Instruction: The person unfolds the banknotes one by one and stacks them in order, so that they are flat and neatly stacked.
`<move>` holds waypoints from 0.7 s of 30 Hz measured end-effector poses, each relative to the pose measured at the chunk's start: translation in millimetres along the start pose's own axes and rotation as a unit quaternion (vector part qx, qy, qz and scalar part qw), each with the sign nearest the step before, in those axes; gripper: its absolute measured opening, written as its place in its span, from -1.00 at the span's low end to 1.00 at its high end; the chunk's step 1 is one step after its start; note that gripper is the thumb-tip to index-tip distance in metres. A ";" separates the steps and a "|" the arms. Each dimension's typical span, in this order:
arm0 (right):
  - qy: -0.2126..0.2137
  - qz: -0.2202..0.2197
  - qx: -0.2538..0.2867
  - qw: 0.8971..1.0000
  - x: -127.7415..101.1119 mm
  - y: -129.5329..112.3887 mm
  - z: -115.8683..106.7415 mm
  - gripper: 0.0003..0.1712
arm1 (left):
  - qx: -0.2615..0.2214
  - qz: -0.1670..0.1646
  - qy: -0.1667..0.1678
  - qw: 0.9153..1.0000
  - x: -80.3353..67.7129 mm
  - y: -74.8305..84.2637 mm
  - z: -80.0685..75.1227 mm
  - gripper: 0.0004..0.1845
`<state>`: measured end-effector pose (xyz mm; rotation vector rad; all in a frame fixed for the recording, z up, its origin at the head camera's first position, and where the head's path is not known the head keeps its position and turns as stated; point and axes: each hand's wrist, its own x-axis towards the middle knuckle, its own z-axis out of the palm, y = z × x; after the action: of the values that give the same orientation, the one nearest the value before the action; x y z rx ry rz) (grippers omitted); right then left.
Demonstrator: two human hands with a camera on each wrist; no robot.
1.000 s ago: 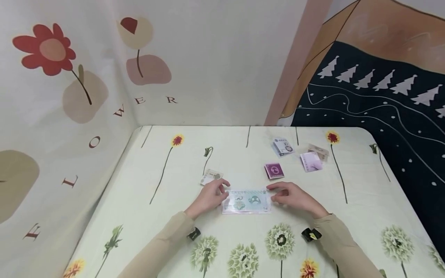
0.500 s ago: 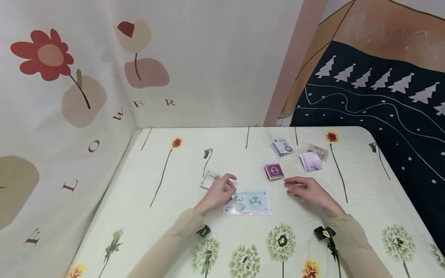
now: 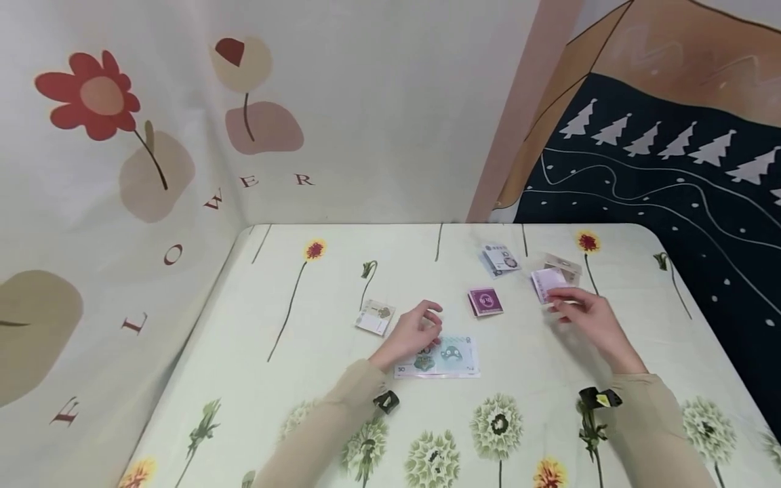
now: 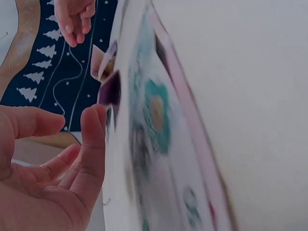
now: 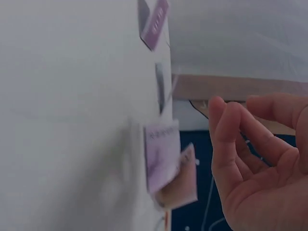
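A green banknote lies flat on the flower-printed tablecloth, near the person and about midway across the table. The left hand rests on the note's left end with its fingers loosely curled above the paper; in the left wrist view the fingers are relaxed and apart from the thumb, gripping nothing. The right hand is well to the right and farther out, its fingertips at the near edge of a folded pale purple note. From the head view it may be just touching that note, but the right wrist view shows the fingers loosely bent with a gap between them and the purple note, so I cannot tell whether there is contact; nothing is gripped. A brownish folded note lies partly under the purple one on its far side. Between the two hands, just beyond the green banknote, sits a dark purple folded note. Farther back lies a grey-blue folded note, and to the left of the left hand a small pale folded note.
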<state>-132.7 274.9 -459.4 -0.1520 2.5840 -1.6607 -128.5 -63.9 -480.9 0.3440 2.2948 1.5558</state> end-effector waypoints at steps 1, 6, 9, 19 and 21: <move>0.013 -0.003 -0.009 1.000 0.9 -0.6 -4.9 -0.62 | -0.007 0.002 -0.003 1.000 2.1 1.2 2.4 -0.62; 0.062 -0.004 -0.024 0.998 7.9 -2.1 -25.2 -0.63 | -0.037 0.011 -0.013 0.999 10.9 9.1 13.4 -0.63; 0.064 -0.003 -0.014 0.998 13.1 1.1 -31.3 -0.63 | -0.052 0.014 -0.013 0.998 14.7 14.3 17.7 -0.63; 0.129 0.008 -0.042 0.991 44.4 67.6 -42.6 -0.48 | -0.089 0.013 -0.010 0.996 25.6 28.2 27.4 -0.64; 0.145 0.003 -0.076 0.986 51.7 75.8 -46.1 -0.48 | -0.103 0.007 -0.008 0.995 27.3 31.1 29.4 -0.65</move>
<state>-192.6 341.7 -509.3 0.0978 2.9201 -1.5875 -141.1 -17.1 -466.0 0.3179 2.0997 1.7707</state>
